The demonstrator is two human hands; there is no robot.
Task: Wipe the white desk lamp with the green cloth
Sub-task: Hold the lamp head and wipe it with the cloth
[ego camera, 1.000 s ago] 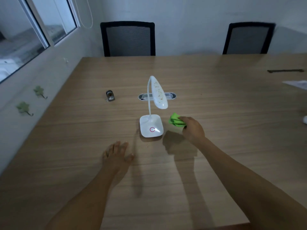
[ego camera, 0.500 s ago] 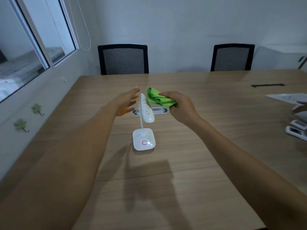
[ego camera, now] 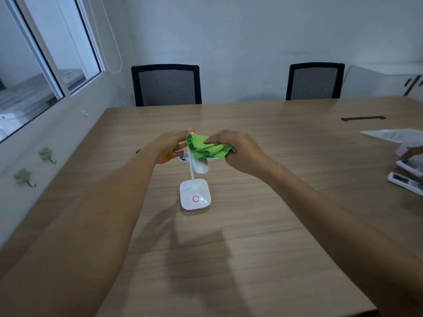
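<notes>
The white desk lamp (ego camera: 194, 195) stands on the wooden table (ego camera: 274, 202), its square base with a red ring toward me. Its thin neck rises to a long head, whose lower end shows below the green cloth (ego camera: 206, 147). My right hand (ego camera: 238, 152) is shut on the bunched cloth and presses it over the top of the lamp head. My left hand (ego camera: 170, 146) is at the left side of the lamp head, fingers curved against it; whether it grips is hard to tell.
Two black mesh chairs (ego camera: 166, 84) (ego camera: 314, 81) stand at the table's far edge. Papers (ego camera: 393, 135) and white devices (ego camera: 405, 179) lie at the right, where another person's hand (ego camera: 414, 153) shows. A window and wall run along the left. A cable slot (ego camera: 362, 118) sits far right.
My right hand lifted the cloth from the table beside the lamp base up onto the lamp head. My left hand rose from the table to the head's left side.
</notes>
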